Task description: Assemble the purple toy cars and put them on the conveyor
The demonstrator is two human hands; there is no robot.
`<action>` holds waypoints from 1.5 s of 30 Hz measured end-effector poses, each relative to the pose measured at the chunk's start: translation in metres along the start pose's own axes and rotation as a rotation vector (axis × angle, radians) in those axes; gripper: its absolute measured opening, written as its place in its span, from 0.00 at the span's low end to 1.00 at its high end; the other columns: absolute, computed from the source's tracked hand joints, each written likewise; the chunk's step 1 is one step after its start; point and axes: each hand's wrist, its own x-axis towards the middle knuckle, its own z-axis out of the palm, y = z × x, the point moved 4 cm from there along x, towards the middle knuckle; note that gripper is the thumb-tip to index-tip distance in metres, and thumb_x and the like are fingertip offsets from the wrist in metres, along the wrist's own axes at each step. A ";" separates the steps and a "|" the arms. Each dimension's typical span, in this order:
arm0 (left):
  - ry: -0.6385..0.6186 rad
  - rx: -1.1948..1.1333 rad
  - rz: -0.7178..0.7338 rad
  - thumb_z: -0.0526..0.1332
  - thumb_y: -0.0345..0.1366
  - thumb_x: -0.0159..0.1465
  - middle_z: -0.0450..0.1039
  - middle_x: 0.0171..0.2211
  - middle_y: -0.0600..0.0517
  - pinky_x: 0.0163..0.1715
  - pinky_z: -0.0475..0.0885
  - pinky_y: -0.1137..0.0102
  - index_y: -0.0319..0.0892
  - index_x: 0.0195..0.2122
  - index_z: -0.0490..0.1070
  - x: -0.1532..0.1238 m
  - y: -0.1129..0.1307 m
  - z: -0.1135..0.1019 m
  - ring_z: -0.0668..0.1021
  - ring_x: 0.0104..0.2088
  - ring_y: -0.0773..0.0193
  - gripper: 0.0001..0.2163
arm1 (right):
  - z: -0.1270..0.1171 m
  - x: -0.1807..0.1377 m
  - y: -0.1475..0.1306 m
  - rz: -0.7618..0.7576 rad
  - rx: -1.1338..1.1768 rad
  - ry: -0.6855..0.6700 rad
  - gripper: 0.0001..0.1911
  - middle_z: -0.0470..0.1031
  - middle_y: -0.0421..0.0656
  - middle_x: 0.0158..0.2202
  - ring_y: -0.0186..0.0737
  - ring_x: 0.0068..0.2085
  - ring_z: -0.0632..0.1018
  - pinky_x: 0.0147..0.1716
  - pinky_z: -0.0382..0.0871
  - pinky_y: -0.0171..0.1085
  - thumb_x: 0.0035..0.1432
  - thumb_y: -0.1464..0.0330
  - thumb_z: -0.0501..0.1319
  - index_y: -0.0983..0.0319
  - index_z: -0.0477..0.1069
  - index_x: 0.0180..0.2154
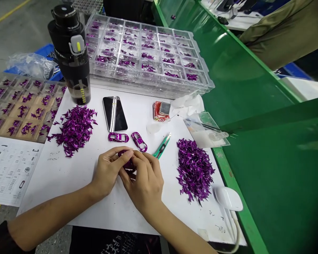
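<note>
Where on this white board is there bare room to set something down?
Bare board lies between the left purple pile and the left hand, and between the right hand and the right purple pile. It's crowded around the phone and clear tray.

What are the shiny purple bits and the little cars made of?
The purple bits look like thin metal or metal-coated plastic, because they gleam like foil; I can't tell which. The little cars look like glossy painted metal or plastic, with a smooth, shiny surface, but the look leaves that open too.

Phone (115, 114) behind car shells (118, 137); utility knife (161, 146) beside them
</note>
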 end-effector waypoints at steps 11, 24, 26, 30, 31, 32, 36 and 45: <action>-0.072 0.193 0.117 0.69 0.43 0.63 0.83 0.39 0.48 0.44 0.79 0.66 0.40 0.42 0.82 -0.003 0.000 -0.008 0.82 0.38 0.60 0.13 | 0.003 -0.005 -0.011 0.192 0.116 0.099 0.10 0.80 0.45 0.38 0.44 0.39 0.81 0.36 0.80 0.43 0.59 0.77 0.62 0.57 0.69 0.40; -0.117 0.493 0.055 0.72 0.31 0.58 0.80 0.47 0.46 0.51 0.74 0.63 0.51 0.71 0.56 -0.109 -0.020 0.000 0.81 0.46 0.54 0.41 | -0.077 -0.064 0.014 0.718 1.007 -0.332 0.22 0.83 0.43 0.47 0.44 0.47 0.84 0.43 0.83 0.37 0.58 0.71 0.70 0.49 0.74 0.54; 0.023 0.456 -0.099 0.73 0.32 0.56 0.78 0.45 0.47 0.47 0.76 0.65 0.51 0.68 0.60 -0.134 -0.044 -0.013 0.81 0.44 0.56 0.39 | -0.080 -0.073 0.009 0.713 0.977 -0.475 0.21 0.83 0.42 0.45 0.43 0.45 0.84 0.43 0.82 0.36 0.57 0.70 0.71 0.49 0.77 0.51; 0.058 0.189 -0.507 0.70 0.37 0.59 0.76 0.41 0.47 0.26 0.73 0.74 0.42 0.47 0.72 -0.175 -0.086 -0.022 0.78 0.32 0.65 0.16 | -0.076 -0.088 -0.002 0.622 0.911 -0.735 0.14 0.82 0.43 0.41 0.43 0.40 0.84 0.39 0.82 0.35 0.58 0.68 0.71 0.52 0.80 0.47; 0.032 0.116 -0.602 0.70 0.37 0.58 0.75 0.38 0.49 0.21 0.69 0.76 0.41 0.45 0.72 -0.180 -0.092 -0.022 0.75 0.26 0.70 0.15 | -0.075 -0.091 -0.004 0.589 0.891 -0.787 0.13 0.81 0.44 0.41 0.43 0.40 0.83 0.38 0.82 0.35 0.58 0.67 0.70 0.53 0.80 0.47; 0.014 0.049 -0.675 0.71 0.36 0.57 0.74 0.36 0.52 0.17 0.64 0.77 0.41 0.44 0.71 -0.181 -0.096 -0.022 0.71 0.21 0.74 0.16 | -0.073 -0.094 -0.005 0.556 0.859 -0.820 0.13 0.80 0.45 0.42 0.43 0.41 0.83 0.38 0.82 0.35 0.59 0.67 0.70 0.53 0.80 0.47; 0.053 -0.128 -0.711 0.70 0.29 0.51 0.70 0.30 0.58 0.14 0.55 0.80 0.41 0.43 0.70 -0.165 -0.100 -0.024 0.64 0.17 0.78 0.18 | -0.069 -0.099 -0.004 0.424 0.644 -0.844 0.15 0.75 0.48 0.45 0.42 0.40 0.81 0.34 0.81 0.35 0.62 0.65 0.67 0.53 0.79 0.51; 0.005 -0.245 -0.653 0.60 0.26 0.47 0.54 0.11 0.66 0.10 0.44 0.76 0.43 0.35 0.68 -0.148 -0.105 -0.017 0.52 0.09 0.76 0.13 | -0.053 -0.079 -0.019 0.312 0.378 -0.730 0.12 0.74 0.47 0.49 0.40 0.43 0.79 0.35 0.75 0.37 0.70 0.67 0.57 0.56 0.76 0.50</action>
